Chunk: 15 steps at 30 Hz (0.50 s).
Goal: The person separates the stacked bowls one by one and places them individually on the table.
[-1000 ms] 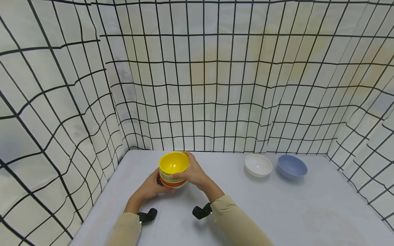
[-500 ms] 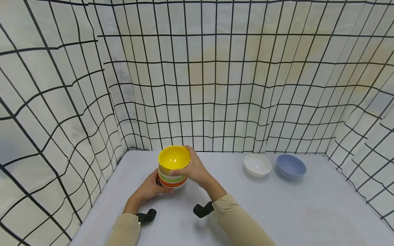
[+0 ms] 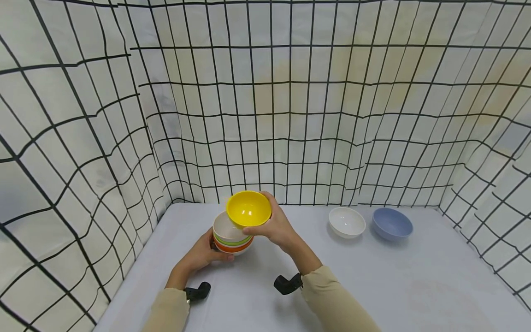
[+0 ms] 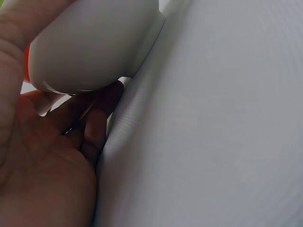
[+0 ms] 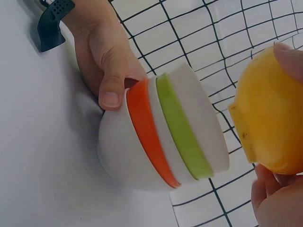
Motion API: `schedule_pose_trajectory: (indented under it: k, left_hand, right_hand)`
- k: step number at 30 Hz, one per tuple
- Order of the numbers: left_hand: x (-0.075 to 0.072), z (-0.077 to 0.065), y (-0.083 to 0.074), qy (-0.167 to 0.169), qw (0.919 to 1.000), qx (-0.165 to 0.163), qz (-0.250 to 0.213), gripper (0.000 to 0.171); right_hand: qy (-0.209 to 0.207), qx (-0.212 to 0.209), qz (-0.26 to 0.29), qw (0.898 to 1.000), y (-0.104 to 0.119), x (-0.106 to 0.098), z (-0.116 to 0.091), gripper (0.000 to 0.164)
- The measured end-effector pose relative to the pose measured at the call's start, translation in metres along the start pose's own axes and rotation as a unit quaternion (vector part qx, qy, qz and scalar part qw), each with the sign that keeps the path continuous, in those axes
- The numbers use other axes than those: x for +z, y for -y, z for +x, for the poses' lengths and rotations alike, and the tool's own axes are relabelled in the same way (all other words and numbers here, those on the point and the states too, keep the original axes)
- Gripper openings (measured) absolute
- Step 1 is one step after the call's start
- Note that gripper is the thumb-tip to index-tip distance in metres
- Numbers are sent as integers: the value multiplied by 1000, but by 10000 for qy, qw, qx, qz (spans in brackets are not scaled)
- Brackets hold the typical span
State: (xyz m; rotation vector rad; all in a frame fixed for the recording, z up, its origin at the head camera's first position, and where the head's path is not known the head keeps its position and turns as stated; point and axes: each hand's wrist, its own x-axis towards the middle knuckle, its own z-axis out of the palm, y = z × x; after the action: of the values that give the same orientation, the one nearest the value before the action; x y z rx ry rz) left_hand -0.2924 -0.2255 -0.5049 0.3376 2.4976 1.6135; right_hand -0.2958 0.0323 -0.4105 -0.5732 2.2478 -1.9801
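A yellow bowl is up in the air, its rim pinched between the thumb and fingers of my right hand. Just below and left of it stands a stack of nested bowls, a white bowl uppermost. In the right wrist view the stack shows a green rim band, an orange rim band and a white bowl at the bottom. My left hand grips the stack's lower left side, thumb in front. The left wrist view shows its fingers curled behind the bottom bowl, close to the tabletop.
On the right side of the white-covered table stand a white bowl and a blue bowl, side by side. White walls with a black grid enclose the back and sides.
My right hand has lifted the yellow bowl up out of the stack and carried it slightly to the right, uncovering the white bowl under it. My left hand stays on the stack.
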Motion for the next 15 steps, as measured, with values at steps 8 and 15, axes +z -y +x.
schedule_pose_trajectory:
  k: [8, 15]
  left_hand:
    - [0, 1, -1, -24, 10000, 95, 0, 99]
    - [-1, 2, 2, 25, 9998, 210, -14, 101]
  right_hand:
    - [24, -111, -1, 9999, -4, -21, -16, 106]
    - [-201, 61, -55, 9998, -14, -39, -27, 111]
